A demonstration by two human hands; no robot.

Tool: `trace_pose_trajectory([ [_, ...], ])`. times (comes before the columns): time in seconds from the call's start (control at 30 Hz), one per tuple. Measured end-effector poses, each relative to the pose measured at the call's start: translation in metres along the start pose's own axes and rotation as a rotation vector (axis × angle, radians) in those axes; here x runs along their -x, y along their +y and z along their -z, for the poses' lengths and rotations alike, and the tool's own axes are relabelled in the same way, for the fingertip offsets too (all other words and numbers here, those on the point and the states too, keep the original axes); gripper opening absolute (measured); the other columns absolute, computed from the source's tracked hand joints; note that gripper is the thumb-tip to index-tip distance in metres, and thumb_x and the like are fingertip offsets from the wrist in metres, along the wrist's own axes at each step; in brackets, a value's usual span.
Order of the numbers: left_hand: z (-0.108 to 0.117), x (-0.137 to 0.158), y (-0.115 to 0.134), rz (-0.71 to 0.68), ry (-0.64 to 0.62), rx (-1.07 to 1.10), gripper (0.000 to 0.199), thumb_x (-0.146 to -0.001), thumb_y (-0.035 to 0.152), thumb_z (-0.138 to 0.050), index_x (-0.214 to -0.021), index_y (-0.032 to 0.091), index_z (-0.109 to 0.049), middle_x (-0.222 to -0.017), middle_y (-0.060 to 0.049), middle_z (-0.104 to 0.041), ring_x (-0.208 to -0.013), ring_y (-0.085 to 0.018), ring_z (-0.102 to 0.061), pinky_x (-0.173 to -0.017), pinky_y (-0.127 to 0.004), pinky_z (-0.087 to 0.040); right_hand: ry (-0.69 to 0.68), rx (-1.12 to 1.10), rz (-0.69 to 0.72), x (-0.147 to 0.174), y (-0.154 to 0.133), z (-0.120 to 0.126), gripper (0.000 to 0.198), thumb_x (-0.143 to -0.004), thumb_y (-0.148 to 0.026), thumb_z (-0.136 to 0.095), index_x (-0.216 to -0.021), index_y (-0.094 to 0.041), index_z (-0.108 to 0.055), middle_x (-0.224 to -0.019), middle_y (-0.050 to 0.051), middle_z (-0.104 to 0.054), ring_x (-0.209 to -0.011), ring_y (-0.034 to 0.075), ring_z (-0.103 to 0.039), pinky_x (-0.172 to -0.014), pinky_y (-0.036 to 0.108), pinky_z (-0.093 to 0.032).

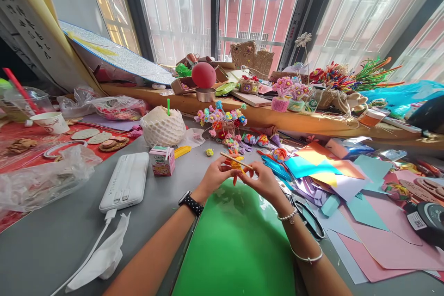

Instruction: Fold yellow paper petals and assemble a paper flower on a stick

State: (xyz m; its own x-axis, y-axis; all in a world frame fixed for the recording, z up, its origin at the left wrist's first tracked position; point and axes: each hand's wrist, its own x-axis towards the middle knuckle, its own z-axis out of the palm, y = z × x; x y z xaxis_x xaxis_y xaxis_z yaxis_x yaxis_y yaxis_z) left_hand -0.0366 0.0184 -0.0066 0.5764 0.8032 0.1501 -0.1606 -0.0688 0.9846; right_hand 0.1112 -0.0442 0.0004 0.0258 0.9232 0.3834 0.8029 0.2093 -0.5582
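Observation:
My left hand (215, 176) and my right hand (262, 184) meet above the far edge of a green mat (239, 245). Between them is a small orange and yellow paper flower (236, 164), pinched by my left fingers. A thin wooden stick (239, 161) lies slantwise across the flower. My right fingers are closed at the stick's right end and touch a yellow petal of the flower. Exactly how the fingertips grip is too small to make out. Scissors (310, 222) with black handles lie beside my right forearm.
Coloured paper sheets (385, 231) spread over the right side. At left are a white power bank (125, 180) with a cable, a pink drink carton (162, 161) and a wrapped coconut (163, 126). Paper flowers (222, 122) stand ahead, below a cluttered wooden sill (166, 97).

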Motion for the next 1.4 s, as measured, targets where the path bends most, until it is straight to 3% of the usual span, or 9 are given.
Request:
trace_pose_trajectory([
  [0.5, -0.003, 0.001, -0.002, 0.053, -0.008, -0.006, 0.046, -0.059, 0.025, -0.066, -0.102, 0.014, -0.054, -0.087, -0.007, -0.062, -0.076, -0.02, -0.059, -0.064, -0.031, -0.048, -0.04, 0.042, -0.015, 0.0, -0.002, -0.001, 0.022, -0.072, -0.035, -0.05, -0.062, -0.016, -0.056, -0.06, 0.0, -0.053, -0.055, 0.011, -0.047, -0.052, 0.022, -0.034],
  [0.63, -0.004, 0.0, -0.005, -0.007, 0.003, -0.086, 0.05, -0.058, 0.022, -0.067, -0.106, 0.019, -0.052, -0.102, -0.008, -0.056, -0.084, -0.02, -0.056, -0.072, -0.03, -0.047, -0.032, 0.118, -0.048, -0.001, 0.007, -0.006, 0.019, -0.07, -0.03, -0.05, -0.06, -0.016, -0.055, -0.059, 0.0, -0.053, -0.054, 0.011, -0.047, -0.05, 0.021, -0.033],
  [0.77, 0.004, 0.004, 0.01, -0.154, 0.184, -0.379, 0.049, -0.061, 0.022, -0.064, -0.109, 0.023, -0.05, -0.115, -0.008, -0.044, -0.088, -0.02, -0.053, -0.073, -0.031, -0.046, 0.007, 0.188, -0.122, -0.003, 0.018, -0.01, 0.02, -0.07, -0.032, -0.049, -0.059, -0.016, -0.054, -0.058, 0.002, -0.054, -0.053, 0.012, -0.048, -0.048, 0.022, -0.03],
  [0.87, 0.017, 0.012, 0.041, -0.369, 0.287, -0.799, 0.033, -0.07, 0.022, -0.053, -0.104, 0.023, -0.052, -0.112, -0.006, -0.045, -0.103, -0.021, -0.044, -0.089, -0.035, -0.036, 0.012, 0.228, -0.152, -0.003, 0.021, -0.01, 0.023, -0.071, -0.034, -0.047, -0.056, -0.016, -0.052, -0.057, 0.002, -0.054, -0.052, 0.013, -0.047, -0.046, 0.022, -0.028],
  [0.97, 0.034, 0.024, 0.078, -0.501, 0.291, -1.161, 0.031, -0.072, 0.026, -0.052, -0.103, 0.023, -0.052, -0.113, -0.005, -0.047, -0.11, -0.021, -0.038, -0.098, -0.035, -0.025, -0.016, 0.223, -0.17, -0.002, 0.02, -0.011, 0.022, -0.071, -0.033, -0.047, -0.058, -0.017, -0.053, -0.059, 0.002, -0.055, -0.054, 0.013, -0.048, -0.046, 0.022, -0.028],
  [1.07, 0.057, 0.038, 0.103, -0.374, 0.456, -1.424, 0.048, -0.068, 0.032, -0.056, -0.113, 0.019, -0.044, -0.117, -0.009, -0.043, -0.111, -0.024, -0.037, -0.096, -0.037, -0.025, -0.027, 0.197, -0.191, -0.002, 0.02, -0.013, 0.019, -0.07, -0.031, -0.047, -0.061, -0.017, -0.056, -0.061, 0.002, -0.057, -0.056, 0.013, -0.05, -0.047, 0.022, -0.029],
  [1.13, 0.075, 0.046, 0.108, -0.13, 0.51, -1.579, 0.064, -0.065, 0.032, -0.059, -0.121, 0.015, -0.034, -0.126, -0.014, -0.034, -0.115, -0.029, -0.032, -0.094, -0.041, -0.025, -0.029, 0.183, -0.199, -0.001, 0.021, -0.014, 0.018, -0.07, -0.031, -0.047, -0.062, -0.017, -0.056, -0.062, 0.002, -0.057, -0.056, 0.013, -0.05, -0.048, 0.022, -0.029],
  [1.27, 0.111, 0.056, 0.103, 0.281, 0.314, -1.511, 0.077, -0.062, 0.024, -0.059, -0.127, 0.007, -0.021, -0.125, -0.019, -0.035, -0.114, -0.028, -0.034, -0.087, -0.036, -0.033, -0.028, 0.175, -0.209, -0.001, 0.023, -0.015, 0.017, -0.069, -0.03, -0.048, -0.063, -0.017, -0.057, -0.063, 0.003, -0.058, -0.058, 0.014, -0.051, -0.049, 0.022, -0.03],
  [1.4, 0.126, 0.058, 0.101, 0.291, 0.257, -1.411, 0.05, -0.069, 0.025, -0.048, -0.117, 0.017, -0.038, -0.117, -0.01, -0.046, -0.105, -0.022, -0.043, -0.084, -0.03, -0.034, -0.042, 0.155, -0.232, -0.001, 0.024, -0.014, 0.017, -0.068, -0.029, -0.047, -0.064, -0.016, -0.058, -0.065, 0.003, -0.058, -0.06, 0.014, -0.051, -0.051, 0.022, -0.031],
])
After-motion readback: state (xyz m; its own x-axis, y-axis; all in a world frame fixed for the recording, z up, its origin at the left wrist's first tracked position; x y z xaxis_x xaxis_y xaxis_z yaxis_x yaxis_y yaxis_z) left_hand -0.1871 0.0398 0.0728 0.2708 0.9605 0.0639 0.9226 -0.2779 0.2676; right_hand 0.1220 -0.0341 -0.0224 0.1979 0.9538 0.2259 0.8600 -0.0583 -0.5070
